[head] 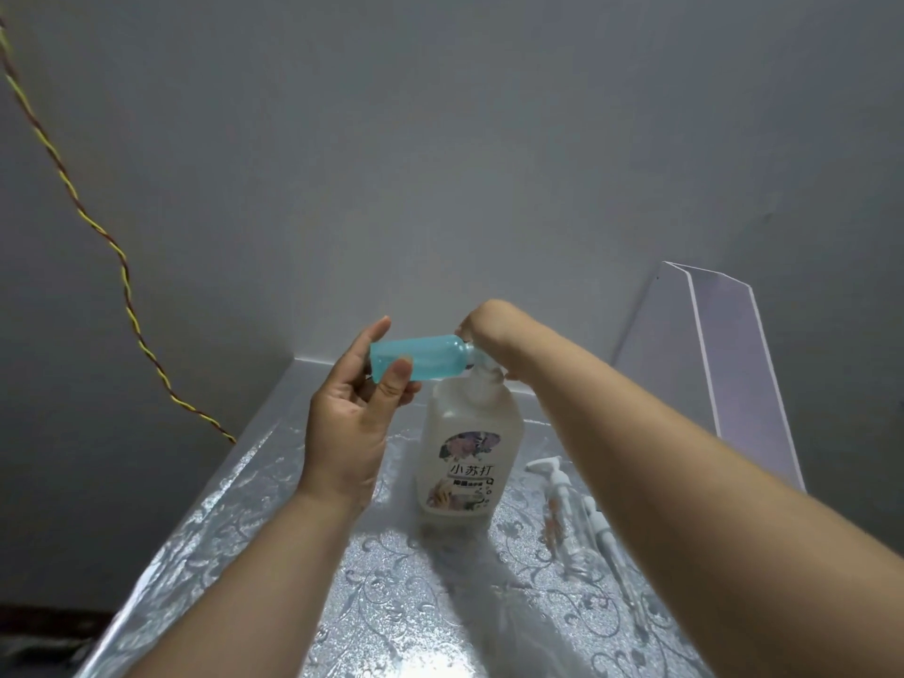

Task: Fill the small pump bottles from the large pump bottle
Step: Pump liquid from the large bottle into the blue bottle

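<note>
Head view: left hand (350, 423) fingers (376, 332) pinch a small teal plastic bottle (420, 357) sideways against the spout of the large translucent white pump bottle (462, 462) at the table (244, 506) middle, right hand (489, 330) atop its pump, grip hidden, cannot tell; clear small bottles (562, 506) near the right edge seemingly unfilled.

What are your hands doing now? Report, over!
Left hand holds small blue bottle sideways, mouth at large pump bottle's top. Right hand atop it. Pump tops lie aside, not blocking.
</note>
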`<state>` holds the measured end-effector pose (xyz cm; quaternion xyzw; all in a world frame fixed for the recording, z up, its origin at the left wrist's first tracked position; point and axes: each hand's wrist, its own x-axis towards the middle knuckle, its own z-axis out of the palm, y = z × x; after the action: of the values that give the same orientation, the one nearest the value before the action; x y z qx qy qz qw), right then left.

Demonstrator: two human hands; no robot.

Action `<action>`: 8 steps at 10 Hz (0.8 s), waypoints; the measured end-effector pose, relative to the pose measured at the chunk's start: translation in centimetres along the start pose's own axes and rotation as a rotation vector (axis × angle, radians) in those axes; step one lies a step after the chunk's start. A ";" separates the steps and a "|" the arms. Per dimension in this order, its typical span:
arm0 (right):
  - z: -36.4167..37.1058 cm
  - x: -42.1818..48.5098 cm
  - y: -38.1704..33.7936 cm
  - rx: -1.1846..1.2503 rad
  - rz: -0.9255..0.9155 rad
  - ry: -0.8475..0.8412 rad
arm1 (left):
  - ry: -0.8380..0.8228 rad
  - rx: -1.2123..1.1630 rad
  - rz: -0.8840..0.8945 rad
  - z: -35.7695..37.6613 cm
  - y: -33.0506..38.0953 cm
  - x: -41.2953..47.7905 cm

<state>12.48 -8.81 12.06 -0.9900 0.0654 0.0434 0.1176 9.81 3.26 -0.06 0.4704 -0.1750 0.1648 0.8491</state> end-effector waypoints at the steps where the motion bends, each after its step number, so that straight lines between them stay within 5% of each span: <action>1: 0.1 0.1 0.2 0.171 -0.042 0.056 | 0.001 -0.007 -0.003 0.0 0.0 0.1; 3: -1.4 1.0 0.4 0.137 -0.113 0.150 | -0.018 0.011 0.005 0.2 0.1 0.2; 6: -0.7 0.7 0.1 -0.187 -0.021 -0.023 | -0.049 0.106 0.022 -0.1 -0.2 0.2; 8: -1.3 0.3 0.1 0.023 -0.093 0.079 | -0.047 0.089 0.036 0.0 -0.1 0.3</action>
<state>12.90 -9.24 13.23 -0.9915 0.0246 -0.0021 0.1280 10.15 3.28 0.03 0.5083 -0.1959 0.1766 0.8198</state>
